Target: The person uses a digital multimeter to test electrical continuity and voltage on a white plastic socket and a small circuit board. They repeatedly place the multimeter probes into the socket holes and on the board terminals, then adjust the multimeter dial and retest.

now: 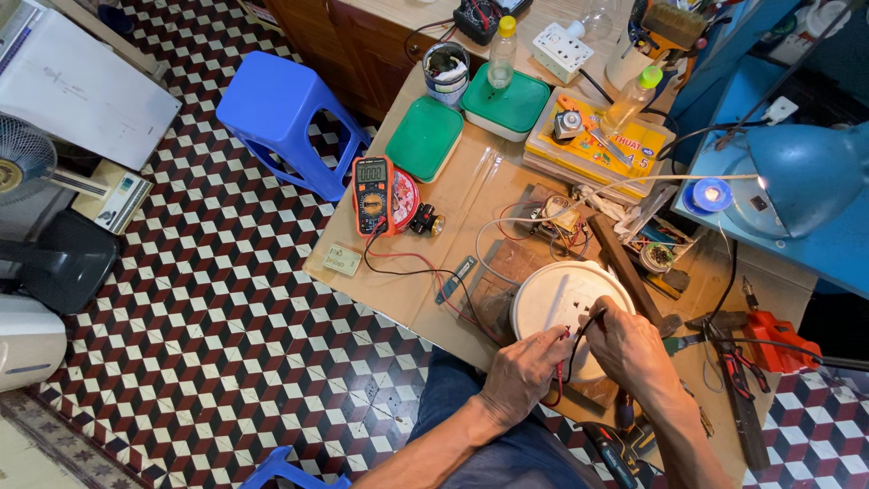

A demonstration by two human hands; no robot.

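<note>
My left hand [523, 373] grips a red test probe [560, 367] at the near edge of a round white appliance part [561, 299] lying on the workbench. My right hand [627, 344] pinches a black test probe [584, 328] with its tip on the white part. Red and black leads [412, 263] run left across the bench to an orange and black multimeter [372, 194], which lies flat with its display lit.
The wooden workbench [471, 181] carries two green-lidded boxes [424, 138], plastic bottles [501, 52], a yellow case [602, 145], a power strip [561, 50], loose wires and hand tools. A blue lamp [801, 177] hangs at right. A blue stool [281, 113] stands on the patterned tile floor.
</note>
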